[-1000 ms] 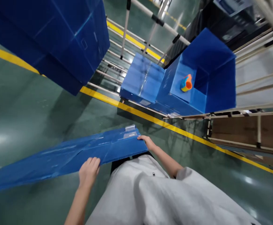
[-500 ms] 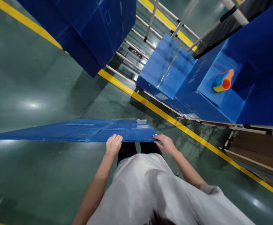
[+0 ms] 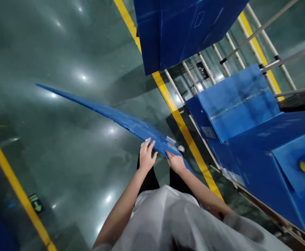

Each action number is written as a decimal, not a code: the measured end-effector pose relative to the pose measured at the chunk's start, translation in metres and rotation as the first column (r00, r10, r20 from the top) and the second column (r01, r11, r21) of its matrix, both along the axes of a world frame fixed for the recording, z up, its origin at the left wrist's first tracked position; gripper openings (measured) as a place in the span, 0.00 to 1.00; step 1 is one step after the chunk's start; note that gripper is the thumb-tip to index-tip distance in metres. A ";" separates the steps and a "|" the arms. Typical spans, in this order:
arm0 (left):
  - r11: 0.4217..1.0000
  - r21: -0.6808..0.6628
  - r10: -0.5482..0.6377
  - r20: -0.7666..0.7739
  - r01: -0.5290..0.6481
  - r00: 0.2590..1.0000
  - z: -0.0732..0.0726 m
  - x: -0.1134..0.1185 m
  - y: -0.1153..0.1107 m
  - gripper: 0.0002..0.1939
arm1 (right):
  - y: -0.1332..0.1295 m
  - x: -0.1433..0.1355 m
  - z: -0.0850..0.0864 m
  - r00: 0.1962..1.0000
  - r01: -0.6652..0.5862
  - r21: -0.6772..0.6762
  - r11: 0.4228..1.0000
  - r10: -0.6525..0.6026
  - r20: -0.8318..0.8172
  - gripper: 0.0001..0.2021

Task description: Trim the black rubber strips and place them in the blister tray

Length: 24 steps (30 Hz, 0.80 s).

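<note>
A flattened blue box [image 3: 126, 120], seen nearly edge-on, stretches from in front of my legs away to the upper left. My left hand [image 3: 147, 157] rests at its near edge with the fingers spread and the thumb apart. Further right along the same edge, my right hand [image 3: 175, 162] is closed on the flattened box, its fingertips partly hidden. A small pale clip-like piece [image 3: 170, 139] sits on the far side of the box near my right hand.
To the right, blue boxes [image 3: 242, 101] stand on a rack of pale pipes [image 3: 174, 87]. Another large blue box [image 3: 183, 31] is at the top. A yellow floor line [image 3: 178, 116] runs beside the rack. A green arrow sign [image 3: 36, 203] lies at lower left.
The view has turned, and the flattened box now slants up to the left instead of lying across. My hands are closer together, and my left fingers have loosened and spread.
</note>
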<state>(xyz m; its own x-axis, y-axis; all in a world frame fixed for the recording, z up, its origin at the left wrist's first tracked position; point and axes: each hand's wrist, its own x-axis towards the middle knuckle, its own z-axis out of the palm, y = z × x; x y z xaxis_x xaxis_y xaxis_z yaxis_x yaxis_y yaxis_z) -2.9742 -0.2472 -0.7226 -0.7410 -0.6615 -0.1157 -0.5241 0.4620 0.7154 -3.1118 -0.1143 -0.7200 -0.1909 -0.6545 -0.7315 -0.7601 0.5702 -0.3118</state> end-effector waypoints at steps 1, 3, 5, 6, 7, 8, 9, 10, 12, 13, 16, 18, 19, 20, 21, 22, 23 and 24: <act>0.960 0.112 0.263 -0.055 -0.255 0.963 -0.006 0.006 0.012 0.34 | 0.004 0.004 -0.004 1.000 -0.009 0.003 1.000 0.009 0.011 0.26; 0.676 0.406 0.690 -0.054 -0.616 0.722 -0.016 0.016 0.033 0.43 | 0.015 0.015 -0.010 0.999 -0.010 0.013 1.000 0.010 0.035 0.27; 0.438 0.605 0.812 0.052 -0.666 0.581 -0.025 0.021 0.045 0.40 | 0.028 0.028 -0.011 0.998 0.004 0.023 1.000 -0.005 0.062 0.28; 0.394 0.659 0.802 0.094 -0.640 0.590 -0.029 0.023 0.048 0.37 | 0.035 0.033 -0.010 0.997 0.014 0.026 1.000 -0.016 0.076 0.28; 0.372 0.700 0.778 0.123 -0.609 0.616 -0.032 0.023 0.049 0.34 | 0.043 0.036 -0.009 0.995 0.024 0.028 0.999 -0.027 0.092 0.28; 0.343 0.737 0.760 0.146 -0.582 0.633 -0.035 0.024 0.050 0.33 | 0.050 0.038 -0.007 0.994 0.036 0.029 0.999 -0.039 0.106 0.28; 0.316 0.764 0.747 0.165 -0.563 0.644 -0.037 0.025 0.050 0.33 | 0.057 0.039 -0.005 0.991 0.049 0.025 0.998 -0.052 0.122 0.27; 0.295 0.780 0.739 0.180 -0.552 0.649 -0.038 0.026 0.050 0.34 | 0.063 0.037 -0.004 0.988 0.062 0.015 0.998 -0.063 0.140 0.27; 0.267 0.793 0.740 0.196 -0.548 0.644 -0.040 0.030 0.051 0.35 | 0.070 0.031 -0.003 0.981 0.089 -0.016 0.996 -0.084 0.176 0.28; 0.259 0.795 0.743 0.199 -0.549 0.639 -0.040 0.033 0.052 0.36 | 0.071 0.027 -0.004 0.977 0.103 -0.033 0.994 -0.095 0.192 0.30; 0.255 0.798 0.744 0.199 -0.546 0.638 -0.039 0.039 0.052 0.36 | 0.069 0.016 -0.008 0.969 0.139 -0.057 0.989 -0.124 0.216 0.36; 0.264 0.794 0.737 0.199 -0.547 0.646 -0.037 0.041 0.051 0.35 | 0.067 0.010 -0.009 0.967 0.152 -0.061 0.986 -0.136 0.214 0.35; 0.272 0.788 0.734 0.200 -0.552 0.649 -0.035 0.041 0.050 0.35 | 0.067 0.007 -0.008 0.968 0.160 -0.062 0.985 -0.145 0.203 0.31; 0.284 0.778 0.732 0.201 -0.560 0.651 -0.033 0.042 0.049 0.34 | 0.067 0.004 -0.007 0.971 0.171 -0.062 0.983 -0.158 0.181 0.27; 0.298 0.765 0.731 0.202 -0.571 0.652 -0.031 0.042 0.048 0.33 | 0.066 0.001 -0.005 0.974 0.185 -0.059 0.981 -0.174 0.148 0.25; 0.313 0.748 0.731 0.203 -0.585 0.652 -0.030 0.041 0.046 0.32 | 0.064 -0.002 -0.002 0.976 0.197 -0.055 0.979 -0.190 0.109 0.24; 0.327 0.728 0.731 0.208 -0.602 0.650 -0.028 0.040 0.045 0.31 | 0.060 -0.005 0.000 0.977 0.204 -0.048 0.978 -0.200 0.071 0.24; 0.340 0.705 0.732 0.218 -0.622 0.646 -0.028 0.039 0.043 0.30 | 0.054 -0.007 0.002 0.979 0.203 -0.042 0.978 -0.201 0.042 0.24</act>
